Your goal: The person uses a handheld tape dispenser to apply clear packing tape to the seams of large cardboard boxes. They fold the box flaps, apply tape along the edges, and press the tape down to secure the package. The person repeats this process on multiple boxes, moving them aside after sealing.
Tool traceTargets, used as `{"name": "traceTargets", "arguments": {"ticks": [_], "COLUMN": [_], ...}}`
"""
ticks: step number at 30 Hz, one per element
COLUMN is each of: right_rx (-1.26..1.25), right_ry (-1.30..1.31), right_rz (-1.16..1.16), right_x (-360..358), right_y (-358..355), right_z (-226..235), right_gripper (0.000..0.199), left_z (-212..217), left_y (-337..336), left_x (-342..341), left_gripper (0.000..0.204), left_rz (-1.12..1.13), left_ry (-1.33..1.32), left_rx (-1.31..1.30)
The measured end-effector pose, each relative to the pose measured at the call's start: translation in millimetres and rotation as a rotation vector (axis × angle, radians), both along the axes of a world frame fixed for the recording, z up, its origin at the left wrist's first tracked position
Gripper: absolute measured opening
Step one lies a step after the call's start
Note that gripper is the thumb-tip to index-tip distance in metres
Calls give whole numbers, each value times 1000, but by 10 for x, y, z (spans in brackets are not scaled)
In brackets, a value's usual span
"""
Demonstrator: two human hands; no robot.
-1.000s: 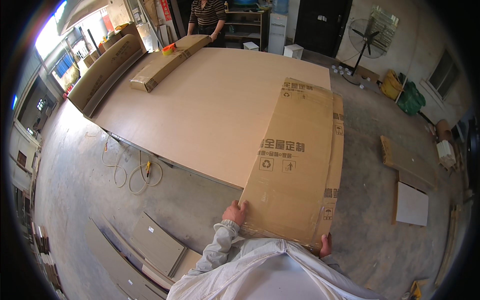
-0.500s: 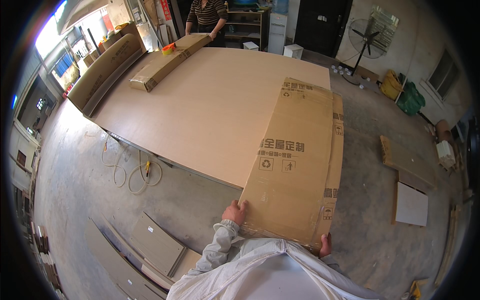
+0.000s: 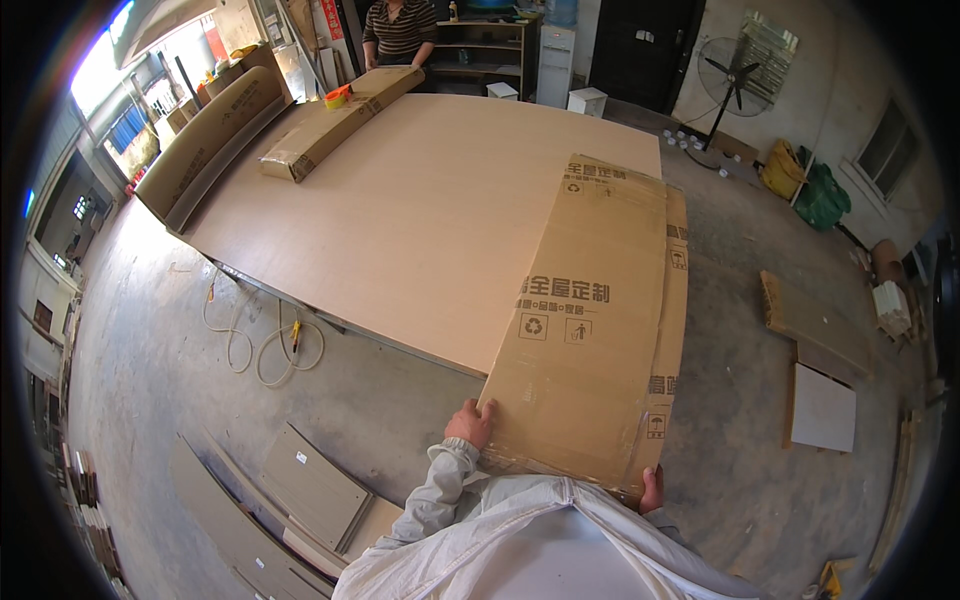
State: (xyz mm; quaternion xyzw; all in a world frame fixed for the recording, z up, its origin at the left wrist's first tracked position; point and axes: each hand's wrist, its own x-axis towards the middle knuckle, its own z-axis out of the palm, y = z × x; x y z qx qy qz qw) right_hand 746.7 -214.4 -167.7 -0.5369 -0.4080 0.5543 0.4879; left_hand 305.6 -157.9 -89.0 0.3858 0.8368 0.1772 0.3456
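A long, flat cardboard package (image 3: 575, 370), brown and sealed with clear tape, lies along the right side of a big table with a pale tan top (image 3: 400, 220). Its near end sticks out past the table's edge, close against my body. My left hand (image 3: 470, 424) grips the near left corner, thumb on top and fingers around the edge. At the near right corner my right hand (image 3: 651, 490) holds the same package, with part of the hand hidden by the cardboard.
A narrower taped carton (image 3: 340, 125) with a roll of tape (image 3: 338, 97) on it lies across the table, beside a curled cardboard sheet (image 3: 225, 140). Beyond stands a co-worker (image 3: 400, 35). Grey panels (image 3: 310, 480) and a looped hose (image 3: 290, 355) are on the left floor; boards (image 3: 823, 408) lie right.
The co-worker at the far end has shifted slightly left and drawn their hands back toward their body. My hands and the package look the same as before.
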Motion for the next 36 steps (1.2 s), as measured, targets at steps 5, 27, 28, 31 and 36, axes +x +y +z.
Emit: {"name": "traceTargets", "arguments": {"ticks": [5,27,28,31,36], "right_rx": [29,20,28,9,-6], "right_ry": [25,42,39,0,-70], "right_rz": [39,7,13,10,11], "right_x": [-10,-75,-69,-38,-12], "right_y": [-3,13,13,9,-3], "right_z": [52,114,98,64,68], "right_gripper": [46,49,50,50,51], "left_z": [20,4,4,0,-10], "left_y": [-7,0,-3,0,6], "left_x": [5,6,5,0,-7], "left_gripper": [62,61,61,61,62], "left_rz": [1,-2,-4,-5,-6], "left_ry": [-12,-7,-8,-6,-11], "left_rx": [27,21,22,15,15]}}
